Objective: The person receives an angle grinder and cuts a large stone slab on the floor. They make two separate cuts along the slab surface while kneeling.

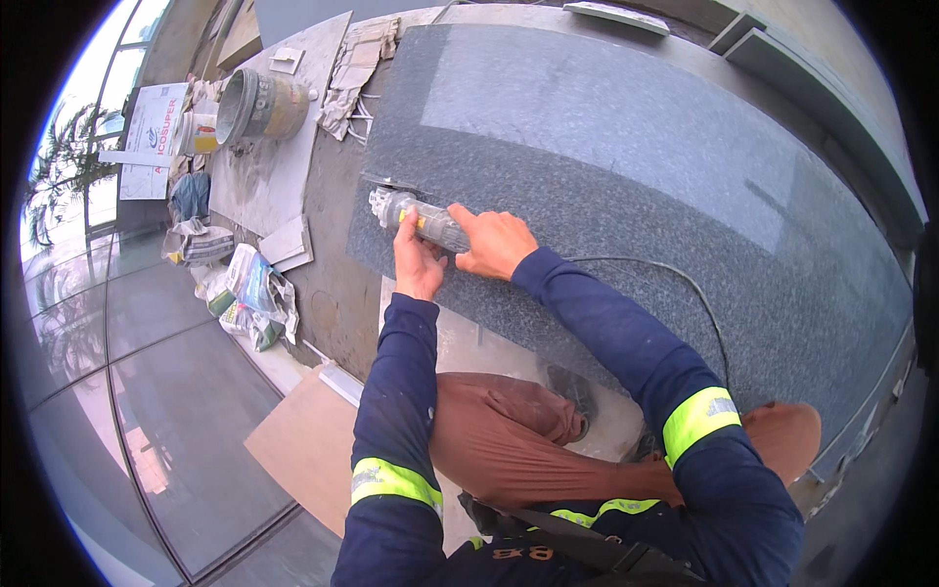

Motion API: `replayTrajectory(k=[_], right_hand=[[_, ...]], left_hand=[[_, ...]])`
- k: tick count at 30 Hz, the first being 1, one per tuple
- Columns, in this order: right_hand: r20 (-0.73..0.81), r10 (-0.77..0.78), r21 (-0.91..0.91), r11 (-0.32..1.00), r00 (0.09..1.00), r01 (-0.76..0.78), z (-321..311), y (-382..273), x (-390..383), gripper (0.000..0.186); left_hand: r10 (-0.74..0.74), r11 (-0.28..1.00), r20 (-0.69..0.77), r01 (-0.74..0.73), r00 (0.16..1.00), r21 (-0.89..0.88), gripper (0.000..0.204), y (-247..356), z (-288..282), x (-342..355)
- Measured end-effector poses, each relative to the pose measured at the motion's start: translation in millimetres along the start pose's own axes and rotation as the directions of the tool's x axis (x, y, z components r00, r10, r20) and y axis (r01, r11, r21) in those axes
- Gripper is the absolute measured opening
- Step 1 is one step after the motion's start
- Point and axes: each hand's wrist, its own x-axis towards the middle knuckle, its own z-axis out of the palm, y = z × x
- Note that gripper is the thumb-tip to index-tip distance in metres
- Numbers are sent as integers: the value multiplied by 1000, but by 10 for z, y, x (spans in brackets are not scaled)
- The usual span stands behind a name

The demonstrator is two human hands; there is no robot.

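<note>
Both my hands are on an angle grinder [430, 227], a dusty grey power tool with a yellow label. My left hand [418, 262] grips it near the head, thumb up along the body. Around the rear of the body, my right hand [497, 242] is closed. The grinder's disc [391, 183] is seen nearly edge-on at the far side of the head, over the left end of a large speckled grey stone slab [587, 205]. Whether the disc touches the slab I cannot tell. A dark cord [685, 279] runs from behind my right hand across the slab.
To the left stand a large dirty bucket [279, 106] and a smaller white bucket [199, 134]. Crumpled bags [259, 293] lie below them, beside glossy dark floor panels [186, 411]. Torn cardboard [360, 73] borders the slab. Stone strips [822, 108] line the far right edge.
</note>
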Motion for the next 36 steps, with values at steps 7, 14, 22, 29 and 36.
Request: replayTrajectory(k=[7,14,22,29,36], right_hand=[[-24,6,-9,1000,1000,-6,8,1,33,74],[10,27,6,1000,1000,-27,58,13,1,77],[28,45,0,999,999,-45,19,15,-40,78],[6,34,-13,999,999,-34,24,30,-65,80],[22,49,-9,999,999,-49,13,34,-70,78]], left_hand=[[11,999,17,-11,1000,-40,61,36,64,34],[32,999,-9,-32,999,-5,50,-28,27,19],[25,999,15,-24,1000,-25,58,-75,23,29],[55,998,18,-54,998,-36,48,-84,62,-13],[49,999,23,-48,999,-25,47,-83,62,-9]])
